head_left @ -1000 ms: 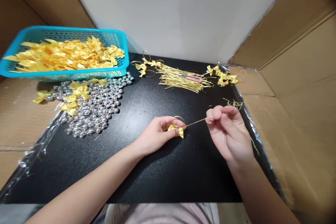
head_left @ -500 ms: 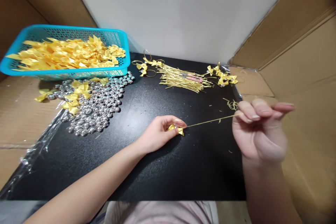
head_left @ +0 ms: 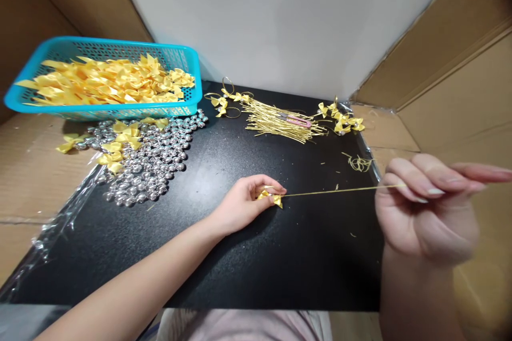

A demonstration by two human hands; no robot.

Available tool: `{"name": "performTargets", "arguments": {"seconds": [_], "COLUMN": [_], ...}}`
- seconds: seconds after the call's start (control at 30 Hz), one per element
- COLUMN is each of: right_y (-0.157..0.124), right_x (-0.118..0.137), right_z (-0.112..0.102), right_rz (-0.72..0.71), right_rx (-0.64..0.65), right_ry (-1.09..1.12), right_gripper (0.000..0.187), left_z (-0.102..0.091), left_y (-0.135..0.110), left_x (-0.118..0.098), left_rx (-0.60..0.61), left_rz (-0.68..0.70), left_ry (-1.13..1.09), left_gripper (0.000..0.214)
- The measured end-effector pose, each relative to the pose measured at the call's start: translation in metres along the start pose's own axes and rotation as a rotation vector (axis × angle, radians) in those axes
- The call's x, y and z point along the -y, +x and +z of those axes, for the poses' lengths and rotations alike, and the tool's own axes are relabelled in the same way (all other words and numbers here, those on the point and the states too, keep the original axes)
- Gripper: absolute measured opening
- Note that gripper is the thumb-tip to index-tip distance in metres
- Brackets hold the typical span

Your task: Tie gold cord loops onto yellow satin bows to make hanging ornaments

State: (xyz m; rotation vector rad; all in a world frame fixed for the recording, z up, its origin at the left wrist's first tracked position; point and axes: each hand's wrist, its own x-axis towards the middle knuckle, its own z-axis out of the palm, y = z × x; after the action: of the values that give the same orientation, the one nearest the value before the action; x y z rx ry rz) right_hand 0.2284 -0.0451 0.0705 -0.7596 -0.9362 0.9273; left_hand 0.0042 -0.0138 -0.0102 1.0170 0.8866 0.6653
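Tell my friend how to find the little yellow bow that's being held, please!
Find the black table, then the left hand near its middle. Look at that hand's thumb and fingers, and there is the yellow bow. Other bows lie in the blue basket or loose, but only this one is held, where a gold cord stretches to the right hand.

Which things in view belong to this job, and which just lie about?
Likely part of it:
yellow bow, in the left hand
gold cord, stretched to the right hand
yellow bows in the blue basket
silver beads
cord bundle
pink tool
looped bows

Apparently lying about:
tangled cord scraps
clear plastic wrap
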Motion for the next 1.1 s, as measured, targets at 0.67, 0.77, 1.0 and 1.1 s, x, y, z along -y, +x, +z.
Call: {"name": "performTargets", "arguments": {"seconds": [0.67,0.77,1.0,1.1], "right_y": [-0.004,-0.006,-0.011,-0.012], "right_x": [0.005,0.01,0.014,0.013], "right_z": [0.002,0.001,0.004,0.01], "right_rz": [0.079,0.058,0.056,0.034], "right_rx": [-0.104,-0.135,-0.118,-0.109], "right_ry": [0.135,0.111,0.089,0.107], "right_gripper": [0.023,0.026,0.028,0.027], "left_z": [0.002,0.003,0.006,0.005], "left_y": [-0.005,-0.005,-0.006,-0.006], "left_x": [-0.006,-0.007,-0.009,-0.01], "left_rx": [-0.019,-0.085,-0.208,-0.217], "left_rz": [0.042,0.112,0.19,0.192], "left_ry": [-0.141,-0.079,0.035,0.025], "left_gripper": [0.017,0.017,0.014,0.014]}}
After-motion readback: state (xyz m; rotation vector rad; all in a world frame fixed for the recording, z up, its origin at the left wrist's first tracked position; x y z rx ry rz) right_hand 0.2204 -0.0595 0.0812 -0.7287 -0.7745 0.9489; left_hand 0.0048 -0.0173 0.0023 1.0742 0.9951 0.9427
